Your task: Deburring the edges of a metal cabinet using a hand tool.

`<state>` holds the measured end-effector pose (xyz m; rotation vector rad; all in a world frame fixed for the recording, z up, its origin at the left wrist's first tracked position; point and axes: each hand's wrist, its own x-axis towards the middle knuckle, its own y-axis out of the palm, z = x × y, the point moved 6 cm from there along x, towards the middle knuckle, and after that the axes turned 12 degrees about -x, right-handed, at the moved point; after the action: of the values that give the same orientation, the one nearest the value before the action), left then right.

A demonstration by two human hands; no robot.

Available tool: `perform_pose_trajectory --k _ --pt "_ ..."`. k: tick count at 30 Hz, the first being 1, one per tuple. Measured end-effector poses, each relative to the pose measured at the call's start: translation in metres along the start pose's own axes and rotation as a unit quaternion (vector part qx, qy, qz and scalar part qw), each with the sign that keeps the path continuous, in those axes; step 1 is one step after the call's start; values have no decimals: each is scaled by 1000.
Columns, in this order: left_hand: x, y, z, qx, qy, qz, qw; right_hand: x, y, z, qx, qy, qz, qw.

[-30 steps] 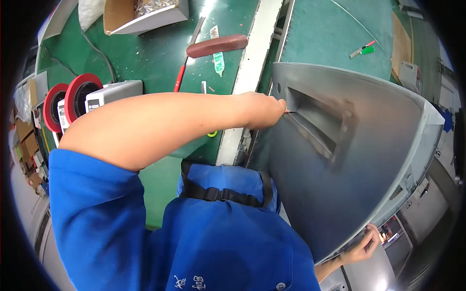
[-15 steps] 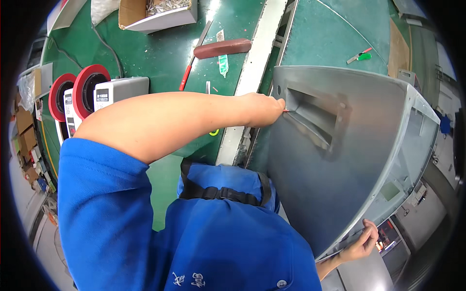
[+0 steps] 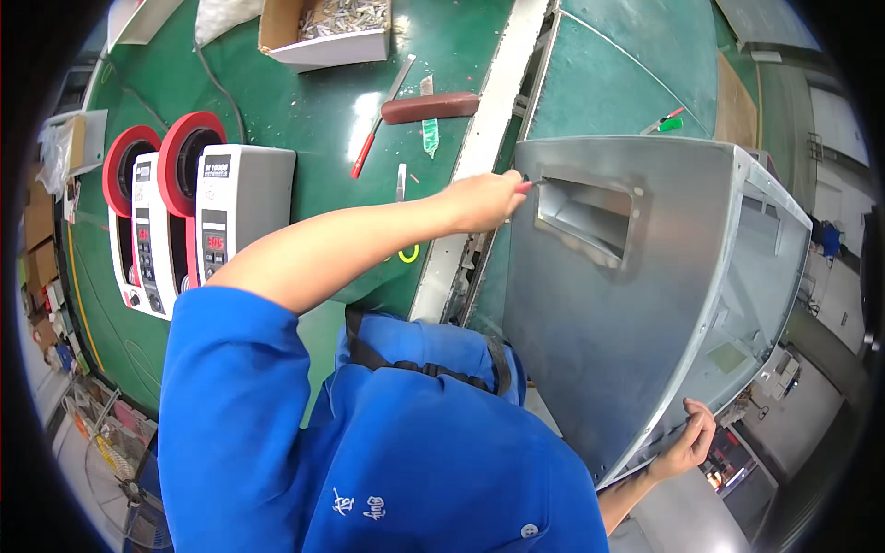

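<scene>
My left hand (image 3: 487,200) is closed in a pinch on a small thin tool (image 3: 525,187) with a reddish part showing; its kind is hard to make out. The tool's tip is beside the left upper corner of a rectangular recessed opening (image 3: 590,221) in a grey sheet-metal cabinet (image 3: 618,341). Dull rubbed marks surround that opening. At the cabinet's lower right edge, my right hand (image 3: 687,447) has its fingers curled, with nothing visible in them. The right forearm lies against the metal edge.
White tape dispensers (image 3: 249,203) with red wheels stand left on the green bench. Beyond my left arm lie a red-handled file (image 3: 369,138), a brown bar (image 3: 429,108) and a green tube (image 3: 430,138). A box of small metal parts (image 3: 336,46) sits farther back.
My left hand has risen slightly with the tool, from the opening's left edge toward its upper corner. My right hand keeps nearly the same place. The whole view has shifted a little.
</scene>
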<state>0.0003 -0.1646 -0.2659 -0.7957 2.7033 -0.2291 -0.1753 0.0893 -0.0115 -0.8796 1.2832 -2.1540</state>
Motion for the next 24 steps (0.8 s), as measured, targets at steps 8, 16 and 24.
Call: perform_pose_trajectory --k 8,16,24 --pt "-7 12 -7 -10 -38 93 995 1 -1 -4 -1 11 3 1000" --pt "-2 10 -6 -7 -51 92 994 4 1 1 -40 18 8 999" --pt "0 19 -5 -10 -60 106 992 5 3 1 -54 38 30 997"
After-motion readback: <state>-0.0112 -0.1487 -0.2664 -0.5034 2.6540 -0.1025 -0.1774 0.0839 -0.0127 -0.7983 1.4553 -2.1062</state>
